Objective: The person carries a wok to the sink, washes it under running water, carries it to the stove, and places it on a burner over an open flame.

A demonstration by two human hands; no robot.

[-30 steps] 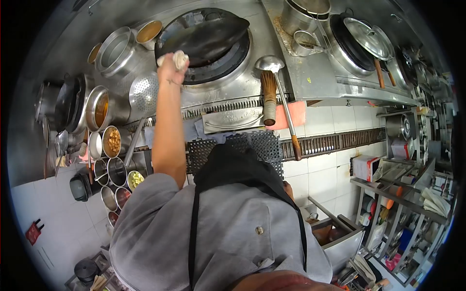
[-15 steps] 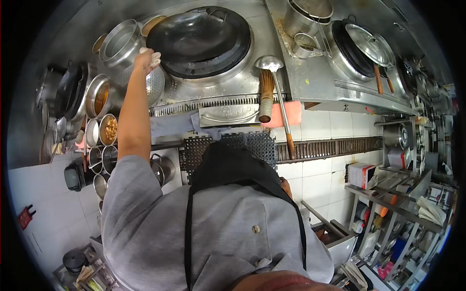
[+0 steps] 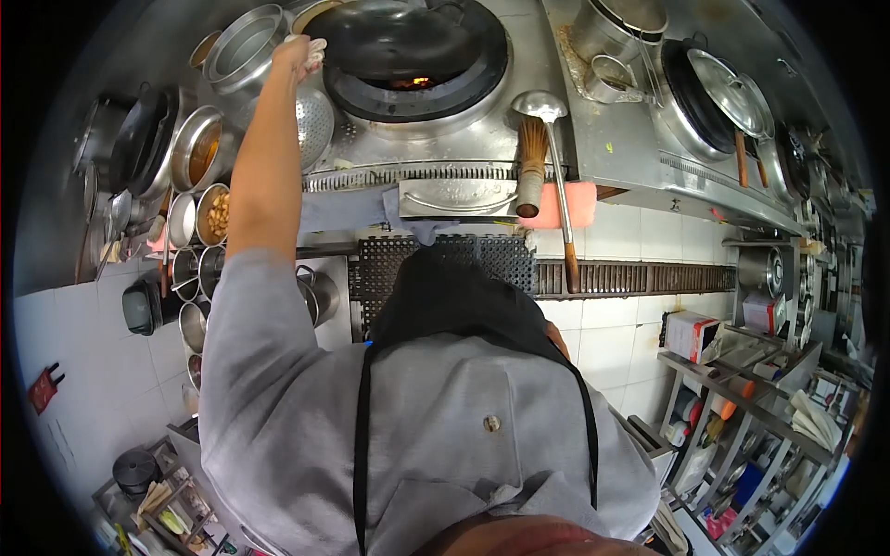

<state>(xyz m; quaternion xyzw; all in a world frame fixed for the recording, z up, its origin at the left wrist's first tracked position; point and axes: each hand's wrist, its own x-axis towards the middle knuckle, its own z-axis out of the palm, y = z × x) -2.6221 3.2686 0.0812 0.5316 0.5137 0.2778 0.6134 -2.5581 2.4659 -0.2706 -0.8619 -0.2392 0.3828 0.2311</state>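
Note:
My left hand (image 3: 295,60) is closed round a pale folded cloth (image 3: 317,53) at the near-left edge of a black wok (image 3: 399,42). The wok is tilted up off the black burner ring (image 3: 408,104), and orange flame (image 3: 414,82) shows in the gap beneath it. Exactly what part of the wok the cloth covers is hidden. Only a sliver of my right hand (image 3: 556,339) shows beside the black apron (image 3: 454,301), low at my right side; its fingers are out of sight.
Right of the burner lie a ladle (image 3: 540,105) and a bamboo brush (image 3: 531,162). A perforated strainer (image 3: 314,125) is below my left hand. At left stand a pot of orange liquid (image 3: 201,148) and several small containers. A second wok (image 3: 695,97) is at right.
The wok's near side has risen off the burner, uncovering the flame. My left hand still grips at its edge. The whole view has shifted, with the stove now higher in the picture.

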